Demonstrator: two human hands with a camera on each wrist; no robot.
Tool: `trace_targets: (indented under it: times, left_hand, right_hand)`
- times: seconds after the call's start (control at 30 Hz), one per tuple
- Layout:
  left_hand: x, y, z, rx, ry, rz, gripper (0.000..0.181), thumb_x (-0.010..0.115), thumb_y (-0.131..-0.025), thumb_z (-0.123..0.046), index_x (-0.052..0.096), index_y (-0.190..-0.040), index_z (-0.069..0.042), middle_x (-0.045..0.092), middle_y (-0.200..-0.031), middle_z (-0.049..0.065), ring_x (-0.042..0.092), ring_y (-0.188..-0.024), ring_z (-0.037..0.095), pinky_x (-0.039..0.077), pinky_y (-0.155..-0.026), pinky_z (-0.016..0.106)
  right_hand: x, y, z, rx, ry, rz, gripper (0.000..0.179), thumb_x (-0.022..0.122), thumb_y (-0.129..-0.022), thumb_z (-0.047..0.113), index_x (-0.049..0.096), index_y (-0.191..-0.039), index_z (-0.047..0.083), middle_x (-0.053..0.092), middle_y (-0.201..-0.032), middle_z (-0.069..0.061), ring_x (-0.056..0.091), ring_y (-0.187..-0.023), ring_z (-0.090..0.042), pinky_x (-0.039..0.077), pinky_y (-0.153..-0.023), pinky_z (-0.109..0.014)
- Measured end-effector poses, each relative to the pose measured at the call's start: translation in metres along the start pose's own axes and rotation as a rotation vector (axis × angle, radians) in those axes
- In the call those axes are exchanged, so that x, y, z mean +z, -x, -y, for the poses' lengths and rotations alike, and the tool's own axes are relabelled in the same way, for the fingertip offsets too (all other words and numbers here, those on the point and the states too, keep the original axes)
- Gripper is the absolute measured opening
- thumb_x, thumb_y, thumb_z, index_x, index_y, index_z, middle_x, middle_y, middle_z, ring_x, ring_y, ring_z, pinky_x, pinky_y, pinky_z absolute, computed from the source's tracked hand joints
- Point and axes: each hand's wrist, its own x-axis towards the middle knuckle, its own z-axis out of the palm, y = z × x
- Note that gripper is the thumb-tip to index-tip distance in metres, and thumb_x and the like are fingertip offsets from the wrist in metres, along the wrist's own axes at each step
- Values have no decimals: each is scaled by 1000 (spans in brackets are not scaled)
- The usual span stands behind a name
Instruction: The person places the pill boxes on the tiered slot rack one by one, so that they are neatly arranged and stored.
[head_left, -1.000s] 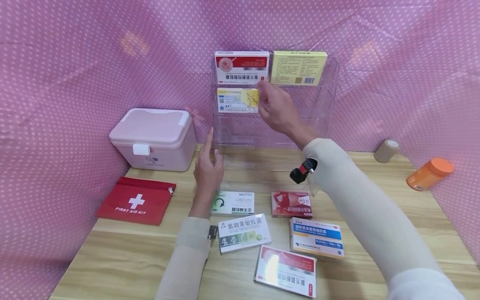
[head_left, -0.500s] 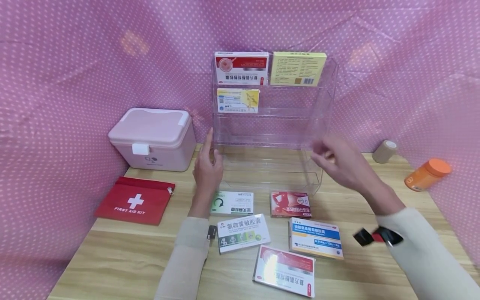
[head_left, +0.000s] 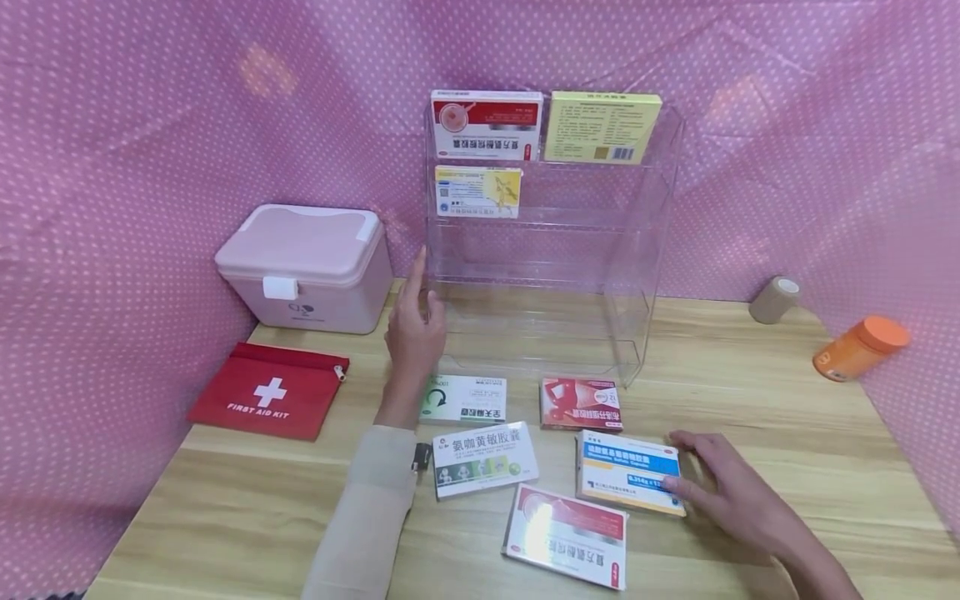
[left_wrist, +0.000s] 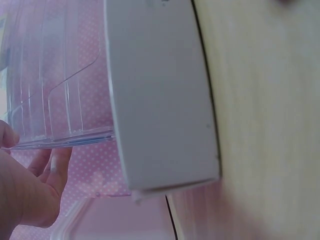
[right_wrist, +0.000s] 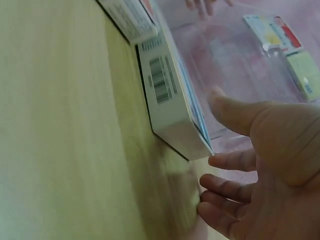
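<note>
Box (head_left: 627, 472) lies beside right hand (head_left: 738, 496).

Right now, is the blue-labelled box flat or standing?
Flat: the blue-labelled box lies on the table, broad printed face up.

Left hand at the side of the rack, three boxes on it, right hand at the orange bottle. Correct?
No: the right hand is at the blue-and-white box, not the bottle (head view). Left hand at the side of the rack, three boxes on it: correct.
</note>
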Motion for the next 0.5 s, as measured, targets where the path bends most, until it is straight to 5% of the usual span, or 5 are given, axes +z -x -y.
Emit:
trace_targets:
  times: [0.17, 0.37, 0.5]
  left_hand:
    - [0, -1, 0, -17, 0, 8, 70, 52, -107, -18, 31, -169, -42, 48, -170, -2, 54, -151, 31, 58, -102, 60]
    - [0, 0, -1, -33, -2, 15, 70, 52, -108, -18, 30, -169, -43, 44, -172, -4, 52, -153, 32, 59, -101, 60]
    - [0, 0, -1, -29, -5, 18, 70, 52, -108, -16, 29, -169, -42, 44, -172, -4, 52, -153, 32, 59, -101, 59]
  right_hand:
    - [10, 14, 0, 7, 33, -12, 73, 86, -91, 35, 57, -149, 2, 58, -143, -24, 55, -133, -45, 51, -102, -67]
    - [4, 20, -5, 119, -12, -19, 75, 90, -86, 33, 56, -143, -1, 61, -142, -26, 61, -130, -44, 57, -92, -30]
    - [-3, 23, -9, 228, -56, -7, 80, 90, -87, 32, 48, -146, -1, 62, -141, -30, 65, -127, -48, 61, -90, -32]
